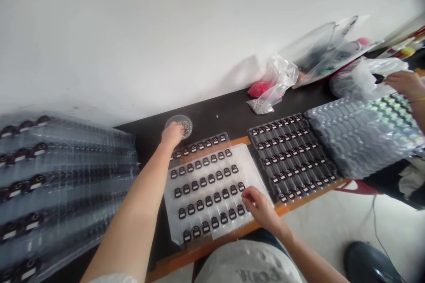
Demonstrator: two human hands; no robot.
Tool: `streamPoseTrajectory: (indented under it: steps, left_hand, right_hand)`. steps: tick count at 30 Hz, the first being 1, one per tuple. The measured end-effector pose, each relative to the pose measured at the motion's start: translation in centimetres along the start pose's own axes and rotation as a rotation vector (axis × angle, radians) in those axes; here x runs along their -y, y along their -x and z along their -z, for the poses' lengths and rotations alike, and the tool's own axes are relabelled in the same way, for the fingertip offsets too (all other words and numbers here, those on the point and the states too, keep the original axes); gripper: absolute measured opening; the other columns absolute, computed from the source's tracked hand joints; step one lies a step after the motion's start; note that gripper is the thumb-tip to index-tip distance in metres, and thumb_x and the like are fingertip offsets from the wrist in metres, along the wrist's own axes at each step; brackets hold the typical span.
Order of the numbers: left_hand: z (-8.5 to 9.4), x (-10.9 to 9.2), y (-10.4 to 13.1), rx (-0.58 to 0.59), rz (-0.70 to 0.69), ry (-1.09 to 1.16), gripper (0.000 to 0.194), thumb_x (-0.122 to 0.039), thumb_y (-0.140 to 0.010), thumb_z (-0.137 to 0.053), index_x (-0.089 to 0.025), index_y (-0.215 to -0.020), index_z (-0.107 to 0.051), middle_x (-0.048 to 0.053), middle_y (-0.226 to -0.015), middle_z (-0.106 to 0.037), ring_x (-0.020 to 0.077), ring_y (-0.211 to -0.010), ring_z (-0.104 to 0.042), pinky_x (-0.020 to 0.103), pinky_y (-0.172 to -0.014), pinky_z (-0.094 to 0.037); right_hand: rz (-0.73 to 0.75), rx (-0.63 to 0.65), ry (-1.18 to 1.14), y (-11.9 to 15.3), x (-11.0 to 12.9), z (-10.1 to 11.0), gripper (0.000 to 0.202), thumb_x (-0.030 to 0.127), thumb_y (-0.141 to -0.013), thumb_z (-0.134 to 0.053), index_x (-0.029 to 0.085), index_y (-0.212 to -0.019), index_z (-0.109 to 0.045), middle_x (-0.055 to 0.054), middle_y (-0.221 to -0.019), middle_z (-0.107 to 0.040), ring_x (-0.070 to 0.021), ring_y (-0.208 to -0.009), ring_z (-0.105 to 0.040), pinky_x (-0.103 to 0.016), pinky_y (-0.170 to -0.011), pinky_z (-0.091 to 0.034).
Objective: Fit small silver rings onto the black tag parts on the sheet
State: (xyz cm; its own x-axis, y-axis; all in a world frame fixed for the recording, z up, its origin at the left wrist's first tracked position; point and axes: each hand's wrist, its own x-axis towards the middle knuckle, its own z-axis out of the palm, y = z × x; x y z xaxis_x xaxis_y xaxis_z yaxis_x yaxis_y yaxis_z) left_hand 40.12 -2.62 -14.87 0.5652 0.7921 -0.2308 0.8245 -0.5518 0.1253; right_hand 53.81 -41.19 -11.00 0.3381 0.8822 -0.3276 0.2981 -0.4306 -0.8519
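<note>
Head view. Left hand (172, 134): fingers bunched into small dish (181, 123) of tiny metal bits, grip contents hidden. Right hand (258, 203): fingertips pressed on clear tray (186, 216) of black parts, steadying it; nothing grasped. Tray lies on bench (229, 106).

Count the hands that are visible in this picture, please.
3. The left hand reaches into the small dish; the right hand rests on the clear tray; a co-worker's hand is at far right. Others may be hidden.
</note>
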Motion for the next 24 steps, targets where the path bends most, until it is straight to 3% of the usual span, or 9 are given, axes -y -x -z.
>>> streamPoseTrajectory:
  steps: [7, 11, 13, 17, 20, 24]
  left_hand:
    - [0.7, -0.1, 0.8, -0.211, 0.037, 0.255, 0.026, -0.031, -0.081, -0.045, -0.018, -0.083, -0.066, 0.009, -0.098, -0.062, 0.0221, -0.093, -0.056, 0.03, -0.081, -0.043]
    - [1.2, -1.8, 3.8, -0.305, 0.191, 0.792, 0.028, -0.038, -0.083, -0.042, -0.017, -0.078, -0.06, 0.006, -0.079, -0.062, 0.0174, -0.072, -0.056, 0.029, -0.067, -0.043]
    - [1.3, -3.4, 6.5, -0.238, 0.228, 1.188, 0.03, -0.041, -0.084, -0.041, -0.017, -0.073, -0.055, 0.003, -0.067, -0.057, 0.0135, -0.058, -0.051, 0.026, -0.055, -0.039]
    - [1.0, -7.1, 12.9, -0.011, 0.102, 1.742, 0.028, -0.04, -0.081, -0.05, -0.017, -0.065, -0.051, -0.001, -0.06, -0.048, 0.0097, -0.052, -0.044, 0.023, -0.049, -0.034]
    - [0.4, -9.4, 16.9, 0.086, 0.089, 1.884, 0.027, -0.038, -0.082, -0.052, -0.016, -0.064, -0.051, -0.001, -0.062, -0.046, 0.009, -0.054, -0.044, 0.023, -0.051, -0.034]
    - [-0.7, -11.2, 20.3, 0.117, 0.171, 1.877, 0.026, -0.039, -0.081, -0.054, -0.017, -0.066, -0.053, -0.001, -0.063, -0.047, 0.0099, -0.057, -0.042, 0.023, -0.053, -0.033]
  right_hand:
    - [0.006, -0.007, -0.012, 0.6, 0.4, -0.2, 0.007, 0.016, -0.082, -0.045, 0.02, -0.082, -0.052, -0.001, -0.077, -0.056, -0.0131, -0.068, -0.053, -0.025, -0.064, -0.044]
    - [0.009, -0.014, -0.004, 0.7, 0.8, -0.4, 0.007, 0.015, -0.08, -0.046, 0.019, -0.081, -0.052, -0.001, -0.076, -0.056, -0.0132, -0.068, -0.054, -0.025, -0.064, -0.045]
    - [0.007, -0.013, -0.007, 0.4, 1.3, -0.5, 0.007, 0.015, -0.08, -0.047, 0.019, -0.08, -0.052, -0.001, -0.076, -0.057, -0.0133, -0.069, -0.054, -0.024, -0.064, -0.045]
    - [0.042, -0.012, -0.054, -1.2, 3.4, -1.1, 0.008, 0.017, -0.081, -0.048, 0.019, -0.086, -0.055, -0.001, -0.081, -0.059, -0.0135, -0.073, -0.056, -0.025, -0.067, -0.046]
    - [0.108, -0.027, -0.092, -3.1, 5.6, -1.9, 0.014, 0.02, -0.083, -0.048, 0.02, -0.093, -0.057, -0.001, -0.084, -0.059, -0.0135, -0.076, -0.056, -0.025, -0.07, -0.046]
    - [0.209, -0.035, -0.132, -5.2, 8.1, -3.4, 0.013, 0.02, -0.082, -0.051, 0.02, -0.092, -0.06, -0.001, -0.083, -0.059, -0.0128, -0.075, -0.056, -0.025, -0.07, -0.047]
